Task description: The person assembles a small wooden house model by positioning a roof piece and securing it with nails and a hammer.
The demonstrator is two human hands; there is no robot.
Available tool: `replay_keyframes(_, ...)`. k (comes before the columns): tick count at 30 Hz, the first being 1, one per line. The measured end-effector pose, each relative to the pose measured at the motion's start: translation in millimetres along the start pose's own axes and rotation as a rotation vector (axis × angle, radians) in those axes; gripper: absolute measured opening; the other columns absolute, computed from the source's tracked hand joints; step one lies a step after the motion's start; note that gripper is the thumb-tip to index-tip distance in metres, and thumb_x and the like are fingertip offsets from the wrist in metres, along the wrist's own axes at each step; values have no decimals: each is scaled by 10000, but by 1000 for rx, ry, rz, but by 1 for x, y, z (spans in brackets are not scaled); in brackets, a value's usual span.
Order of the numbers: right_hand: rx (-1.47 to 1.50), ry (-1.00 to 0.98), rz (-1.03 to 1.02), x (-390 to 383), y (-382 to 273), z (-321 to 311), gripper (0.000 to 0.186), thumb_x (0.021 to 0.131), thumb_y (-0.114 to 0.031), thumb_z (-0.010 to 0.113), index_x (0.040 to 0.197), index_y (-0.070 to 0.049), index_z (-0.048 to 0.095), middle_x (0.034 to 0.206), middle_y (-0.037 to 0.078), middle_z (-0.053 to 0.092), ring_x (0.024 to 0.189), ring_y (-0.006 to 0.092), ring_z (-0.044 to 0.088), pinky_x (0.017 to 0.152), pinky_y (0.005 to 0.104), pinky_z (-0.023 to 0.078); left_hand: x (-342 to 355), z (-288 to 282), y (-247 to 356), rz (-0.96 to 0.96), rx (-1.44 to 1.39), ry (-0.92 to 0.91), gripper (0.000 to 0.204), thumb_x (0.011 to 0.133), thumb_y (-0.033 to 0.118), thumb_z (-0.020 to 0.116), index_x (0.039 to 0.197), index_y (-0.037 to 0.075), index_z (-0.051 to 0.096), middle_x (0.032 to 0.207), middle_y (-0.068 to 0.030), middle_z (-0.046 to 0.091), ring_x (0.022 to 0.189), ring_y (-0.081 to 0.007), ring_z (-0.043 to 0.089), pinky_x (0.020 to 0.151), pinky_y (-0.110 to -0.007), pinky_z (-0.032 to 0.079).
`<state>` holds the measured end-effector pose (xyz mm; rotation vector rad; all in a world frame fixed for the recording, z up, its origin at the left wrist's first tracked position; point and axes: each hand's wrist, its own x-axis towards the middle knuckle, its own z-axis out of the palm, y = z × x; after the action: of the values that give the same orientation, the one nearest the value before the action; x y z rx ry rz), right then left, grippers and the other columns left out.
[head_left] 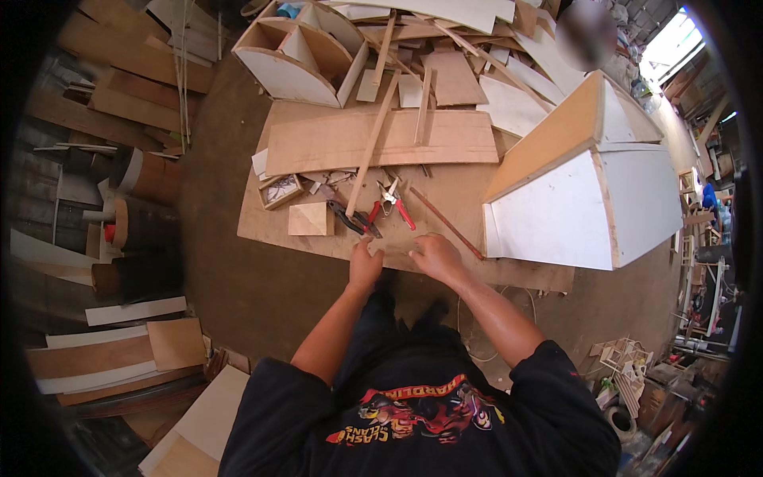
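Flat plywood tabletop (266, 226); red-handled metal pliers (389, 195) near left hand (366, 265).

Bench (524, 276) front right: bare strip, passable.
Rod (446, 222) to white box (548, 211): open wedge, pinched at near end.
Left side: red-handled pliers (406, 216), wood block (311, 221) obstruct.
Far side: wide board (318, 147) and slanting strip (373, 147) bar way.

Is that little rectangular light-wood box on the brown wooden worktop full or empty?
Not empty: thin dark pieces lie inside the rectangular light-wood box. Whether it's full to the brim, I can't tell.
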<state>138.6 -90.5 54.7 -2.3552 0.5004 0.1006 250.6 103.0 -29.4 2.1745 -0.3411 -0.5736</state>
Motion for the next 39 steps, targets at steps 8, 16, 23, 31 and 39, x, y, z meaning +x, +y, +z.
replay_keyframes(8, 227, 147, -52, 41, -44, 15, 266, 915, -188, 669, 1144, -67, 731, 1014, 193, 735, 983, 408, 698, 844, 515, 558, 35, 4, 41, 30, -518, -246, 254, 1096, 150, 523, 1171, -37, 677, 1014, -102, 723, 884, -159, 663, 800, -305, 537)
replay_keyframes(16, 304, 590, 61, -63, 6, -57, 264, 964, -151, 691, 1208, -51, 707, 1050, 192, 735, 982, 407, 703, 810, 482, 559, -4, 56, 162, 182, -626, -547, 376, 1134, 243, 509, 1207, -98, 650, 1062, -116, 728, 956, -152, 667, 851, -315, 526)
replay_keyframes(23, 229, 689, 245, -196, 111, -69, 252, 938, -99, 702, 1176, -18, 698, 1041, 190, 721, 954, 399, 707, 791, 476, 566, -100, 169, 194, 330, -340, -927, 430, 1131, 230, 518, 1446, -60, 561, 1275, -174, 700, 1158, -224, 671, 993, -366, 542)
replay_keyframes(31, 224, 786, 337, -264, 281, -125, 333, 916, -106, 671, 1236, -13, 689, 1067, 219, 716, 973, 415, 700, 831, 480, 564, -141, 352, 248, 435, -116, -905, 541, 1122, 279, 521, 1535, -67, 463, 1549, -203, 531, 1449, -267, 487, 1201, -372, 362)
replay_keyframes(39, 266, 824, 345, -219, 410, -201, 302, 928, -194, 701, 1194, -52, 711, 1053, 188, 694, 1006, 404, 684, 866, 470, 559, -129, 471, 322, 424, -75, -862, 736, 1138, 398, 447, 1625, -101, 210, 1678, -271, 307, 1575, -332, 282, 1266, -381, 225)
